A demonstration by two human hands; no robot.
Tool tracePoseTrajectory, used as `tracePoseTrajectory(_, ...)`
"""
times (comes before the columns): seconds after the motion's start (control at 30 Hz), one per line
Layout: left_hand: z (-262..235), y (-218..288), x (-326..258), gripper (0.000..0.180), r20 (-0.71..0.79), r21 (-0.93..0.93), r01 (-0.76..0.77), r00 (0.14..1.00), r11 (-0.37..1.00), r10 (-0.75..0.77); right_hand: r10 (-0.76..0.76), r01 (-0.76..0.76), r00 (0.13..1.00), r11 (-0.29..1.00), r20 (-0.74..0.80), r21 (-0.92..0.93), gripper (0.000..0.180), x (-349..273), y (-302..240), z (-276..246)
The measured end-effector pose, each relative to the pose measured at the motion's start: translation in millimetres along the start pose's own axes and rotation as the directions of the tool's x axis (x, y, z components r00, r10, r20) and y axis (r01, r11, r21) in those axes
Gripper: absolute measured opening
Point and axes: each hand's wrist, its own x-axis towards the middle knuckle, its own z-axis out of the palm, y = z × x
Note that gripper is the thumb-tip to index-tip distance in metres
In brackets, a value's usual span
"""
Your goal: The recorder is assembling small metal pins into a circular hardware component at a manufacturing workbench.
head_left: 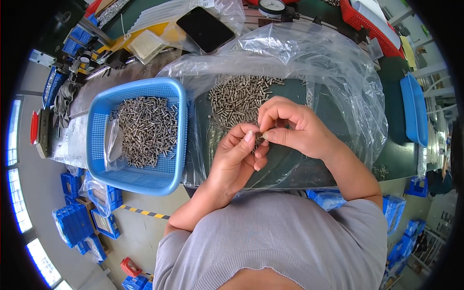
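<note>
My left hand (236,155) and my right hand (296,126) meet in front of me over the bench, fingertips pinched together. Between them is a small dark metal part (259,138), mostly covered by the fingers, so its exact shape is hard to make out. Just beyond my hands, a spread pile of short metal pins (237,99) lies on a clear plastic sheet (333,92). To the left stands a blue plastic basket (180,135) with many similar metal pins (147,130) and a clear plastic bag (114,145) inside.
A black phone (205,29) lies on plastic at the back, with a dial gauge (272,7) to its right. At the back right is a red basket (367,29); a blue tray (414,111) sits at the right edge. Blue crates (72,222) are stacked on the floor at left.
</note>
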Motion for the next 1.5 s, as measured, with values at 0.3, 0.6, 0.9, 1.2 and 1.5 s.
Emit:
tracePoseTrajectory(0.3, -2, 0, 0, 0.015, 0.001, 0.019, -0.007, 1.000, 1.000, 0.007, -0.159, 0.146, 0.987, 0.958, -0.035, -0.248, 0.007, -1, -5, 4)
tracePoseTrajectory(0.6, -2, -1, 1, 0.014, 0.011, 0.024, -0.008, 1.000, 1.000, 0.008, -0.324, 0.266, 0.944, 0.852, -0.055, -0.451, 0.007, -3, -6, 10)
tracePoseTrajectory(0.9, -2, -1, 2, 0.013, 0.038, 0.021, -0.011, 0.999, 1.000, 0.011, -0.147, 0.118, 0.985, 0.957, -0.095, -0.264, 0.007, -3, -9, 8)
tracePoseTrajectory(1.2, -1, 0, 1, 0.015, -0.001, 0.035, -0.004, 1.000, 0.999, 0.004, -0.220, 0.183, 0.973, 0.914, -0.065, -0.362, 0.010, 0, -4, 7)
tracePoseTrajectory(1.5, -4, 0, 1, 0.015, -0.002, 0.028, -0.003, 1.000, 1.000, 0.003, -0.190, 0.170, 0.981, 0.943, -0.044, -0.286, 0.011, -2, -3, 6)
